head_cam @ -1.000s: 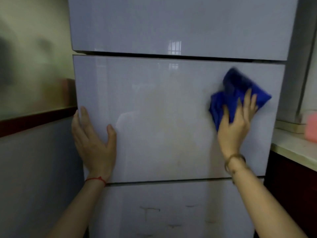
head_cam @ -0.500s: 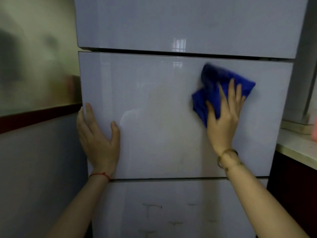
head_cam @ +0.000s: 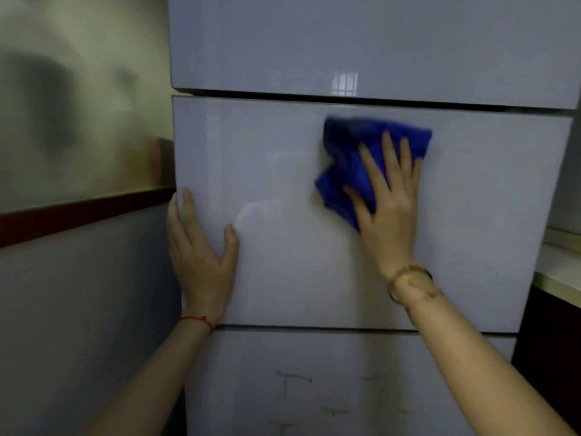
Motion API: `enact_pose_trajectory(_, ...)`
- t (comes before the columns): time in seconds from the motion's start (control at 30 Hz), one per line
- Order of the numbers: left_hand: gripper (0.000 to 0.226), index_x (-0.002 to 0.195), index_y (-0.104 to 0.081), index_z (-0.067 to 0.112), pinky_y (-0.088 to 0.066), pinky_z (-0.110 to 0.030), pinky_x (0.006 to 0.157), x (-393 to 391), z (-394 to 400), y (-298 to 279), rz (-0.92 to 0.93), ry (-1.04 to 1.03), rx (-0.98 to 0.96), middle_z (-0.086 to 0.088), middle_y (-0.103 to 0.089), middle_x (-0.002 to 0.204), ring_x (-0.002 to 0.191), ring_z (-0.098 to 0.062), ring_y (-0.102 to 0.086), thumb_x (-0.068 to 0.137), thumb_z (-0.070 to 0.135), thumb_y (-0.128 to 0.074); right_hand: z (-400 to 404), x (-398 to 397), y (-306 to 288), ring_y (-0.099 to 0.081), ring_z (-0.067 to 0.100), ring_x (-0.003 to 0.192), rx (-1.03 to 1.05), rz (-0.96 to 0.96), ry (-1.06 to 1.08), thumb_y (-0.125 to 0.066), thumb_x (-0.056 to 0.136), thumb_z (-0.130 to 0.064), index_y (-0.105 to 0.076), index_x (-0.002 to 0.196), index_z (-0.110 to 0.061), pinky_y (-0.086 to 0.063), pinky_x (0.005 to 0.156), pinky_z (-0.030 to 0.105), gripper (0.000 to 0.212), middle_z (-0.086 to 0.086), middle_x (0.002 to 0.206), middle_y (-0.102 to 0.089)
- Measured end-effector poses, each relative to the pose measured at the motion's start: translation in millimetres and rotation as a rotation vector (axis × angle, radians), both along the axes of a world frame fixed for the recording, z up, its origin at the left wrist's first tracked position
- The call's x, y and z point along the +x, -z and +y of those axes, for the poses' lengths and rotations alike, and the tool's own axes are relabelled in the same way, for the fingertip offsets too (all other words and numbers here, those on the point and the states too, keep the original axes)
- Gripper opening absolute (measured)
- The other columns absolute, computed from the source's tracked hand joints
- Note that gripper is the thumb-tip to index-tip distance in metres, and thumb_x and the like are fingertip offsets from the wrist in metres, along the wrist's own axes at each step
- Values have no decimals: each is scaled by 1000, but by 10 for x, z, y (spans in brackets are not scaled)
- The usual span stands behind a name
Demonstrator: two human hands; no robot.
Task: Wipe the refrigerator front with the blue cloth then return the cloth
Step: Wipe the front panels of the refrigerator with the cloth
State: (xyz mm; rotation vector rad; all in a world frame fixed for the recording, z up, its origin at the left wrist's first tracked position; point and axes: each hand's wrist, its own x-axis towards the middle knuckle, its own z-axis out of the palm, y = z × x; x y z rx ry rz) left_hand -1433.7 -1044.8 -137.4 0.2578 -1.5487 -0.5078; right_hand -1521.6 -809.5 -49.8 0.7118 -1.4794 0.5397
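Observation:
A glossy white refrigerator [head_cam: 283, 278] fills the view, with an upper door, a middle door and a lower door. The crumpled blue cloth [head_cam: 349, 152] lies flat against the middle door, near its top and right of centre. My right hand [head_cam: 388, 202] presses on the cloth with spread fingers and covers its lower right part. My left hand [head_cam: 198, 256] rests flat on the left edge of the same door, fingers apart, holding nothing.
A wall with a dark red stripe [head_cam: 78, 215] stands close on the left. A pale countertop [head_cam: 562, 272] over a dark cabinet adjoins the refrigerator on the right. Faint marks show on the lower door [head_cam: 292, 379].
My right hand has slid the blue cloth leftward and slightly up across the middle door, from near its right edge toward the centre. My left hand has stayed on the door's left edge.

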Motion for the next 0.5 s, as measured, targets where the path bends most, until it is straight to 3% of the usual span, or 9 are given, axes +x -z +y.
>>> enact_pose_trajectory(0.1, 74, 156, -14, 17, -28, -36, 120, 20, -29, -1, -15, 27, 0, -8, -17, 162, 149, -21, -24, 94, 39, -47, -427, 109, -196, -24, 34, 145, 23, 53, 2, -54, 96, -36, -46, 141, -16, -10, 123, 46, 50, 14, 152, -36)
enact_pose_trajectory(0.23, 75, 156, -11, 20, -27, -34, 120, 69, -96, 27, -47, 79, -53, -6, -13, 163, 150, -20, -22, 94, 39, -48, -385, 169, 715, -28, 29, 144, 399, 127, 21, -59, 91, -29, -47, 140, -17, -18, 122, 45, 52, 11, 151, -38)
enact_pose_trajectory(0.3, 76, 156, -10, 20, -26, -31, 120, 103, -134, 31, -73, 73, -75, -6, -12, 163, 150, -19, -21, 94, 39, -48, -114, 121, 1053, -29, 26, 144, 491, 143, 52, -58, 90, -20, -47, 140, -19, -21, 121, 43, 50, 9, 150, -39)
enact_pose_trajectory(0.4, 75, 156, -12, 18, -26, -28, 119, 125, -193, 33, -86, 33, -111, -7, -16, 162, 150, -19, -22, 93, 42, -46, 121, 19, 830, -25, 28, 146, 367, 83, 44, -58, 88, -14, -43, 141, -19, -19, 122, 46, 54, 11, 150, -38)
enact_pose_trajectory(0.5, 74, 156, -16, 17, -27, -28, 119, 96, -217, 45, -64, 46, -101, -7, -17, 162, 150, -19, -23, 92, 40, -46, -187, 70, 98, -22, 32, 146, 67, 30, -15, -48, 98, -28, -43, 141, -19, -13, 123, 47, 44, 14, 152, -34)
